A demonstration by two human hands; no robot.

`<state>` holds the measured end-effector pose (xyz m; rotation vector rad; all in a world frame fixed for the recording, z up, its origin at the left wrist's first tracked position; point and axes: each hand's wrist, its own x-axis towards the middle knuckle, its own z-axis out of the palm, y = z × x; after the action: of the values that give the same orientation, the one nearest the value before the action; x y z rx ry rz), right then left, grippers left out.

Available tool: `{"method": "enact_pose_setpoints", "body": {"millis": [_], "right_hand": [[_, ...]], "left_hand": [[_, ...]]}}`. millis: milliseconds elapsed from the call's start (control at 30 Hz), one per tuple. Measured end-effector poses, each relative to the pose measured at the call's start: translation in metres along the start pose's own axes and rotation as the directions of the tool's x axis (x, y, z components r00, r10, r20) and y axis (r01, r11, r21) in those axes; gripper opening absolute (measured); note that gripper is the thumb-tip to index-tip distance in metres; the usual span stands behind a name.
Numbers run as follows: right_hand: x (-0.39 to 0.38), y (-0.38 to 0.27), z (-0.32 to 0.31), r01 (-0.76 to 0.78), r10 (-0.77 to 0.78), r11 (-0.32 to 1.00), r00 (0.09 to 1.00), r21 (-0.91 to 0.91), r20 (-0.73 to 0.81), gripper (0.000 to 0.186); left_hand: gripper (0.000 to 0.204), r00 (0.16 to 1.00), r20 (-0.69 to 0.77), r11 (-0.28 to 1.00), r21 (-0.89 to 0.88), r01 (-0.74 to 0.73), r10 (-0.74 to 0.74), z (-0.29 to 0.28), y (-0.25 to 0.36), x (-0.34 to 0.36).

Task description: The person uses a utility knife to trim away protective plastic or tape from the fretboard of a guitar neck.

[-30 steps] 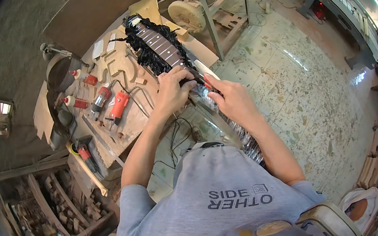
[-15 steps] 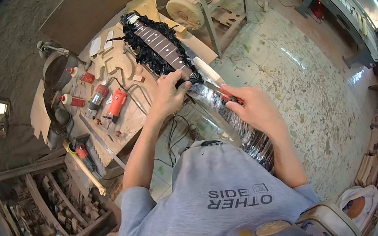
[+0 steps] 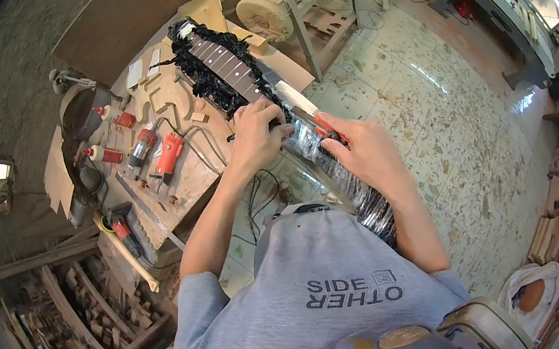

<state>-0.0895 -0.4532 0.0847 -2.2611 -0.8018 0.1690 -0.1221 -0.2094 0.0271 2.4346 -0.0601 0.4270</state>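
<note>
A long guitar neck [image 3: 226,65] with a dark fretboard, half-wrapped in torn black plastic film, juts over the wooden worktop's [image 3: 184,176] right edge. The left hand [image 3: 257,135] clamps its fingers around the neck. The right hand [image 3: 365,152] grips a red-handled blade [image 3: 302,104] laid against the wrapping. Red power tools [image 3: 167,154] lie mid-worktop.

Grey short-sleeved T-shirt [image 3: 323,289] — dark print across the chest — forearms bare.
</note>
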Motion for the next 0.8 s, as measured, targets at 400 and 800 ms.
{"method": "enact_pose_setpoints", "body": {"millis": [400,800], "right_hand": [[-0.009,-0.001,0.005,0.076,-0.069,0.987,0.996,-0.143,0.059,0.044],[-0.032,0.003,-0.011,0.028,-0.015,0.992,0.995,-0.125,0.103,0.046]], "left_hand": [[0.025,0.994,-0.108,0.992,-0.13,0.007,-0.022,0.009,0.004,-0.005],[0.023,1.0,-0.024,0.911,-0.412,-0.005,-0.005,0.005,-0.022,-0.016]]}}
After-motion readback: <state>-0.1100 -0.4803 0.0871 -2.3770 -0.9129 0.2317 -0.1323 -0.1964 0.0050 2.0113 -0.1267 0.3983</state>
